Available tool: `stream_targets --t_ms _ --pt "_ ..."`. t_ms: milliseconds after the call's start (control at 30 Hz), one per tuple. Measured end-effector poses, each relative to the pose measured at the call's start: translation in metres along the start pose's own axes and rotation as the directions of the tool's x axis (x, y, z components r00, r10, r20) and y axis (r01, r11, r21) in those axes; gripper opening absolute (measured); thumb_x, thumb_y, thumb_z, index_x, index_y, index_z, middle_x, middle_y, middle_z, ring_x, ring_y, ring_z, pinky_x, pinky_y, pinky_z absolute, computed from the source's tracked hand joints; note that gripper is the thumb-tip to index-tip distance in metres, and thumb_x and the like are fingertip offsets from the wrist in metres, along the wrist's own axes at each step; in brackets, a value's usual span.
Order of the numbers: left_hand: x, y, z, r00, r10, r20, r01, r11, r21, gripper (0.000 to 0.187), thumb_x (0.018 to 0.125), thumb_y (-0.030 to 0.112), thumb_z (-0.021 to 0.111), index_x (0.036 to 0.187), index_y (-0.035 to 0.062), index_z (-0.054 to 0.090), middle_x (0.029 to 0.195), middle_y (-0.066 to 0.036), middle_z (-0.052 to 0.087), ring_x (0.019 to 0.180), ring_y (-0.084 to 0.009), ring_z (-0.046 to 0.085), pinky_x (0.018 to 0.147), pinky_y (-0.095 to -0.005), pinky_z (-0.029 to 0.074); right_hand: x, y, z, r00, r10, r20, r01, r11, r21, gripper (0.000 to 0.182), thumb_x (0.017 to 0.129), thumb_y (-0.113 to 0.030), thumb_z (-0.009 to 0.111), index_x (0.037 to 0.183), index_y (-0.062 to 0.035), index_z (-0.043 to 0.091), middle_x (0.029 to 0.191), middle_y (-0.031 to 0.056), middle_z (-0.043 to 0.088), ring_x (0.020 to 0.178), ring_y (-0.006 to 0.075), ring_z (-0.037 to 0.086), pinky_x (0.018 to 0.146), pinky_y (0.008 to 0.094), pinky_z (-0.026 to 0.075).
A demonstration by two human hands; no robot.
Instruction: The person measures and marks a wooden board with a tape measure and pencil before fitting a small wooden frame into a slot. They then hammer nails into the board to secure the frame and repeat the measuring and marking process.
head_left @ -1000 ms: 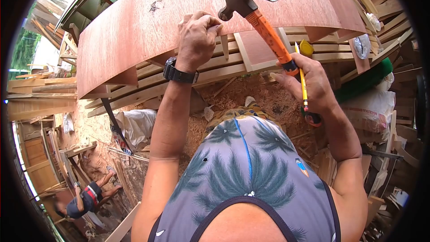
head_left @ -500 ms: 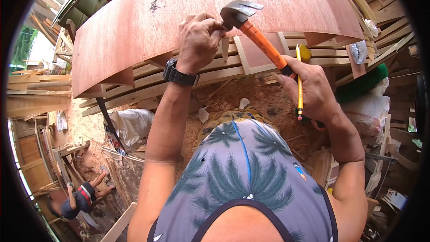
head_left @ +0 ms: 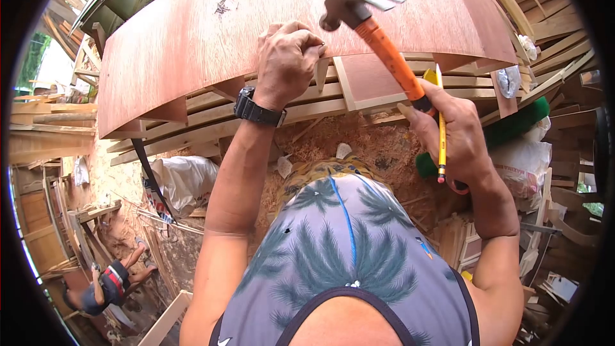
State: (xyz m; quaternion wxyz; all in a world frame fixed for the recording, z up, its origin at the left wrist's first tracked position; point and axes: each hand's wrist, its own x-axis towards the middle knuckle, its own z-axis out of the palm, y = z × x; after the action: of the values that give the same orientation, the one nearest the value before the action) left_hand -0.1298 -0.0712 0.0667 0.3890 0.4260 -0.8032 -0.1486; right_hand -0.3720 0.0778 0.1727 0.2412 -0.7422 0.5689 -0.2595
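Observation:
My right hand [head_left: 451, 131] is closed round the orange-and-black handle of a claw hammer [head_left: 391, 54]. A yellow pencil [head_left: 442, 138] is also tucked in its fingers. The hammer head is raised just right of my left hand [head_left: 286, 64], apart from it. With a black watch on the wrist, my left hand rests at the front edge of a reddish plywood sheet [head_left: 173, 57]. Its thumb and forefinger pinch a nail [head_left: 323, 44], of which only a tiny tip shows. A small heap of nails [head_left: 224, 6] lies on the plywood.
Wooden slats [head_left: 307, 99] lie below the sheet. A handsaw [head_left: 154, 176] hangs at its left end, near a white sack [head_left: 186, 179]. To the right are a green roll [head_left: 512, 128] and stacked lumber [head_left: 557, 38]. Another person [head_left: 112, 285] is at lower left.
My right hand has lifted the hammer, its head moving up and right, away from my left fingers. The left hand stays at the plywood edge.

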Motion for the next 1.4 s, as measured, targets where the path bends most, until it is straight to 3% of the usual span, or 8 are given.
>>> stream_targets --t_ms 300,467,500,567,700,833,1033,1400 --pt "0.0 0.002 -0.006 0.999 0.009 0.042 -0.011 1.0 0.029 0.01 0.084 0.012 0.073 0.087 0.0037 0.077 0.096 -0.007 0.071 0.095 -0.025 0.061 0.087 -0.0374 0.049 0.001 0.004 0.004 1.0 0.021 0.021 -0.021 1.0 -0.014 0.034 0.092 -0.013 0.069 0.12 0.0048 0.062 0.076 0.02 0.066 0.07 0.0355 0.068 0.066 0.0401 0.052" --pt "-0.003 -0.003 -0.017 0.991 -0.022 0.136 0.033 0.996 -0.08 0.032 0.082 0.008 0.074 0.113 -0.0019 0.071 0.121 -0.012 0.068 0.113 -0.0268 0.062 0.098 -0.034 0.052 -0.007 0.007 0.007 0.998 0.009 -0.056 -0.01 1.0 -0.011 0.034 0.092 -0.013 0.069 0.12 0.0053 0.062 0.079 0.0191 0.068 0.071 0.0322 0.069 0.068 0.0381 0.053" --pt "-0.003 -0.003 -0.021 0.983 -0.011 0.183 0.02 0.999 -0.051 0.045 0.081 0.008 0.075 0.123 -0.0046 0.066 0.136 -0.015 0.061 0.12 -0.03 0.06 0.105 -0.0361 0.049 -0.008 0.009 0.009 0.997 -0.009 -0.077 0.011 1.0 0.019 0.033 0.092 -0.01 0.068 0.12 0.0053 0.063 0.074 0.0151 0.064 0.065 0.026 0.064 0.064 0.035 0.05" --pt "-0.003 -0.003 -0.02 0.987 0.022 0.157 -0.021 1.0 -0.008 0.047 0.08 0.007 0.075 0.124 -0.006 0.065 0.139 -0.016 0.059 0.122 -0.0313 0.059 0.107 -0.0372 0.048 -0.01 0.011 0.01 0.994 -0.036 -0.105 0.041 0.998 0.047 0.033 0.091 -0.006 0.068 0.121 0.0051 0.064 0.068 0.0083 0.059 0.059 0.0148 0.058 0.059 0.0297 0.047" --pt "-0.006 -0.005 -0.019 0.986 0.047 0.159 -0.062 0.994 0.087 0.054 0.08 0.01 0.077 0.128 -0.008 0.063 0.148 -0.017 0.053 0.131 -0.0341 0.053 0.11 -0.04 0.044 -0.015 0.01 0.009 0.996 0.075 -0.046 -0.073 0.996 0.059 0.035 0.091 -0.012 0.071 0.12 0.0055 0.063 0.079 0.0176 0.068 0.07 0.0269 0.069 0.068 0.0357 0.054" --pt "-0.01 -0.004 -0.014 0.982 0.036 0.187 -0.06 0.99 0.125 0.057 0.081 0.015 0.079 0.13 -0.0076 0.062 0.148 -0.017 0.053 0.136 -0.0352 0.05 0.113 -0.0389 0.042 -0.027 0.026 0.017 0.989 0.116 -0.095 -0.101 0.983 0.15 0.036 0.089 -0.011 0.072 0.12 0.0063 0.065 0.073 0.0132 0.064 0.065 0.02 0.063 0.064 0.0315 0.051" --pt "-0.026 -0.005 0.0 0.99 0.103 0.1 -0.136 0.901 0.411 0.055 0.098 0.044 0.061 0.132 0.0004 0.064 0.145 -0.018 0.056 0.141 -0.0362 0.045 0.116 -0.0575 0.03 -0.044 0.04 0.021 0.974 0.162 -0.157 -0.125 0.968 0.219 0.038 0.087 -0.009 0.074 0.12 0.007 0.065 0.07 0.0092 0.06 0.061 0.0149 0.057 0.061 0.0277 0.048" --pt "-0.027 -0.003 0.005 0.987 0.157 0.042 -0.159 0.88 0.447 0.05 0.097 0.039 0.064 0.128 0.0003 0.067 0.135 -0.017 0.064 0.134 -0.0319 0.055 0.119 -0.0539 0.026 -0.051 0.044 0.018 0.98 0.151 -0.127 -0.126 0.974 0.186 0.037 0.085 -0.008 0.075 0.118 0.0058 0.066 0.072 0.0109 0.063 0.062 0.0167 0.06 0.062 0.0284 0.05"
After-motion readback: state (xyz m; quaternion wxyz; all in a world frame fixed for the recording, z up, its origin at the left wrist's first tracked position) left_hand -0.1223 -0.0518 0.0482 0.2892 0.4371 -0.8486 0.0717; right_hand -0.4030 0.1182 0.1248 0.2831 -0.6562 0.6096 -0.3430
